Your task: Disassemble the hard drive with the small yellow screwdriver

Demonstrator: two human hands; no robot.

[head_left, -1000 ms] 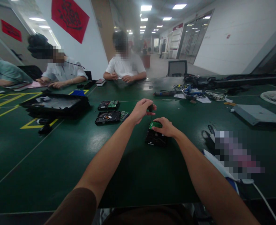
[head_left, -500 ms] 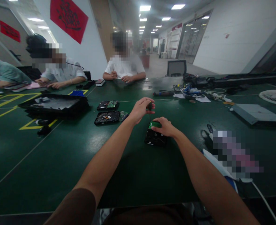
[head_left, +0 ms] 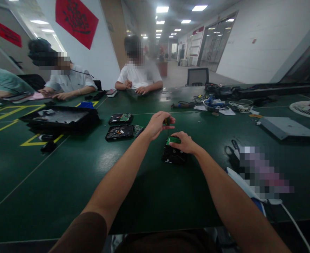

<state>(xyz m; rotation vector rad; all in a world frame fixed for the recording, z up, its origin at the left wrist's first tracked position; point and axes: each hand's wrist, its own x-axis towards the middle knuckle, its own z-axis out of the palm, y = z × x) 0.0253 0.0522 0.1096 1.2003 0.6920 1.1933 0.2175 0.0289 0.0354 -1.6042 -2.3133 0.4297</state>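
In the head view, a black hard drive (head_left: 173, 155) with a green circuit board (head_left: 172, 140) at its far end lies on the table in front of me. My left hand (head_left: 160, 124) is closed around the handle of a screwdriver (head_left: 167, 122), held upright with its shaft pointing down at the far end of the drive. The tip's contact point is hard to make out. My right hand (head_left: 184, 142) grips the drive from the right, with its thumb across the green board. Part of the drive is hidden under this hand.
Left of my hands lie two more hard drives (head_left: 119, 132) and a loose circuit board (head_left: 138, 130). A black tray (head_left: 62, 116) stands farther left. Cables (head_left: 213, 102) and a grey metal box (head_left: 289, 127) are on the right. Co-workers (head_left: 139, 75) sit across the green table (head_left: 144, 196).
My left hand has shifted slightly around the screwdriver handle, lowering a little. My right hand stays in place on the hard drive. The view has moved very slightly.
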